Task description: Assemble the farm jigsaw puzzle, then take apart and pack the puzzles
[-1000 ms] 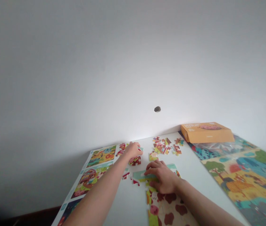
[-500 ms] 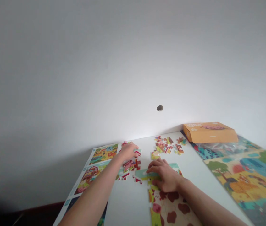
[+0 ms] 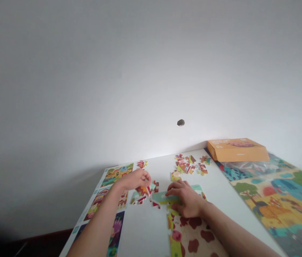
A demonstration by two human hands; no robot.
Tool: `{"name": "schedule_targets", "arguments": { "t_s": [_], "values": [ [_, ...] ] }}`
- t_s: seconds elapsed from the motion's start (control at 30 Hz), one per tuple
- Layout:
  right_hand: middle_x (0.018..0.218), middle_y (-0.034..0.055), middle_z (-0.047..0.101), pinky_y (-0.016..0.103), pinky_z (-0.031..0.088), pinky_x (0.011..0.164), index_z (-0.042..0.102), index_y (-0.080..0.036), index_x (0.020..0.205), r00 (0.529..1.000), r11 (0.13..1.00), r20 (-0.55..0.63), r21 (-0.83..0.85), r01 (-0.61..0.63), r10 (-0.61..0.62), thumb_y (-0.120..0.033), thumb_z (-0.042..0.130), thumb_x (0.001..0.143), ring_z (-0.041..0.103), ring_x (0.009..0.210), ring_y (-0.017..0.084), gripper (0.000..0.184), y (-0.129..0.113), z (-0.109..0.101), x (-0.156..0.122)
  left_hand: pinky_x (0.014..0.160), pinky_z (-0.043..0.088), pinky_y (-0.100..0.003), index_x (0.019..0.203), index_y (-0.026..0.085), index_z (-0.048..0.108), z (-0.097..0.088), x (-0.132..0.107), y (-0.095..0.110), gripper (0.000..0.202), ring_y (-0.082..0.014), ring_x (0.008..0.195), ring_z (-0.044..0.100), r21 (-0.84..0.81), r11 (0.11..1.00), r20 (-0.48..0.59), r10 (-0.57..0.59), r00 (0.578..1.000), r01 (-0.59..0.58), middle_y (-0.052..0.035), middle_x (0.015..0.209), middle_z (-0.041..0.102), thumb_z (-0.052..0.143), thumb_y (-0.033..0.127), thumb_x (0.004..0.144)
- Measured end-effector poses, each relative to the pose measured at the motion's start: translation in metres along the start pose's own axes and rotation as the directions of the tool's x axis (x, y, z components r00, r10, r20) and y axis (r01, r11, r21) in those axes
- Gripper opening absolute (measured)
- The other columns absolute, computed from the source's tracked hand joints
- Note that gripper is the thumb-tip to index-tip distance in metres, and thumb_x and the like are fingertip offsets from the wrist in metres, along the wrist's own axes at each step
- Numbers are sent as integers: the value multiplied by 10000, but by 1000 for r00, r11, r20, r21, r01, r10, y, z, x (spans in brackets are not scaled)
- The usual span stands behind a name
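Bare counter (image 3: 145, 232) is running between my left forearm (image 3: 99, 221) and the cow puzzle (image 3: 194, 235); farther, loose pieces (image 3: 184, 167) are cluttering my way, an orange box (image 3: 238, 152) is blocking far right, the wall (image 3: 113, 92) closing the far edge.

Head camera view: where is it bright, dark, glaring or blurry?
Head view: the wall is brightest low around the hole, darker upper left; head view, lower left corner: nearly black; head view, right: clear plastic by the orange box catches pale glints; head view, centre: puzzle pieces look soft.
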State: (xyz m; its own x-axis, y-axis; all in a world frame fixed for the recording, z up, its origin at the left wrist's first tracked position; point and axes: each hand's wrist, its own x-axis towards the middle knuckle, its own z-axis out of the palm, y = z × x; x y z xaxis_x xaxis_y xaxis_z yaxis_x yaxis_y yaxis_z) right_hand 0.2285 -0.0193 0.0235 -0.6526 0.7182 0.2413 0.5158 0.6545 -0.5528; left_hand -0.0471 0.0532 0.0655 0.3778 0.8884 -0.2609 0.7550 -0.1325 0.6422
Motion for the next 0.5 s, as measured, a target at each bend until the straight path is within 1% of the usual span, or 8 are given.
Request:
{"name": "schedule_targets", "arguments": {
  "t_s": [0.07, 0.1, 0.13, 0.2, 0.27, 0.33, 0.4, 0.5],
  "values": [
    [1152, 61, 616, 419, 345, 936, 661, -255, 1131, 1000, 1000, -4, -5, -2, 2, -276, 684, 698, 505, 1043, 263, 434, 0, 0, 0, 499, 412, -222, 832, 153, 719, 11, -20, -7, 268, -140, 561, 583, -53, 998, 79, -17, 997, 21, -32, 699, 687, 706, 372, 678],
    [1155, 60, 614, 419, 345, 938, 661, -256, 1130, 1000, 1000, -7, -7, -2, 2, -272, 684, 696, 505, 1044, 263, 435, 0, 0, 0, 475, 397, -225, 858, 147, 726, 16, -26, -11, 299, -131, 529, 560, -156, 985, 65, -68, 996, 77, -37, 701, 682, 703, 391, 686],
    [1158, 58, 613, 420, 346, 938, 660, -259, 1131, 1000, 1000, -8, -7, -3, 3, -267, 683, 695, 504, 1046, 262, 437, 0, 0, 0, 470, 405, -233, 919, 141, 726, 22, -29, -15, 350, -126, 516, 551, -269, 956, 24, -114, 993, 117, -46, 717, 680, 699, 409, 697],
    [1163, 56, 611, 417, 350, 934, 657, -263, 1136, 1000, 1000, -4, -1, -1, 1, -261, 682, 694, 504, 1050, 262, 443, 0, 0, 0, 497, 453, -262, 1074, 121, 690, 30, -27, -21, 469, -133, 519, 563, -490, 856, -8, -197, 980, 168, -63, 731, 679, 710, 409, 704],
    [1164, 57, 610, 415, 353, 931, 658, -262, 1135, 1000, 1000, -2, 2, 0, 0, -261, 681, 697, 504, 1055, 263, 439, 0, 0, 0, 571, 507, -295, 1141, 94, 653, 33, -17, -23, 536, -153, 585, 610, -616, 770, -16, -227, 974, 169, -86, 766, 687, 743, 363, 685],
    [1161, 62, 610, 416, 355, 930, 662, -257, 1128, 1000, 1000, -6, 0, -1, 1, -266, 681, 702, 503, 1055, 265, 426, -1, 0, 0, 630, 530, -302, 1141, 80, 642, 35, -2, -20, 527, -167, 665, 639, -643, 753, -55, -228, 972, 140, -99, 812, 691, 748, 315, 681],
    [1162, 64, 609, 418, 353, 934, 663, -255, 1128, 1000, 1000, -10, -1, 0, 0, -270, 678, 709, 503, 1053, 265, 420, 0, 0, 0, 650, 533, -294, 1153, 78, 634, 35, 11, -16, 497, -164, 699, 642, -636, 765, -106, -222, 969, 106, -93, 833, 688, 716, 284, 708],
    [1167, 62, 604, 413, 354, 935, 660, -259, 1135, 1000, 1000, -5, -2, 5, -5, -267, 678, 709, 500, 1053, 263, 427, 0, 0, 0, 582, 498, -251, 1182, 89, 630, 35, 20, -10, 469, -134, 640, 604, -606, 794, -183, -190, 965, 41, -64, 811, 680, 652, 265, 748]
  ]
}}
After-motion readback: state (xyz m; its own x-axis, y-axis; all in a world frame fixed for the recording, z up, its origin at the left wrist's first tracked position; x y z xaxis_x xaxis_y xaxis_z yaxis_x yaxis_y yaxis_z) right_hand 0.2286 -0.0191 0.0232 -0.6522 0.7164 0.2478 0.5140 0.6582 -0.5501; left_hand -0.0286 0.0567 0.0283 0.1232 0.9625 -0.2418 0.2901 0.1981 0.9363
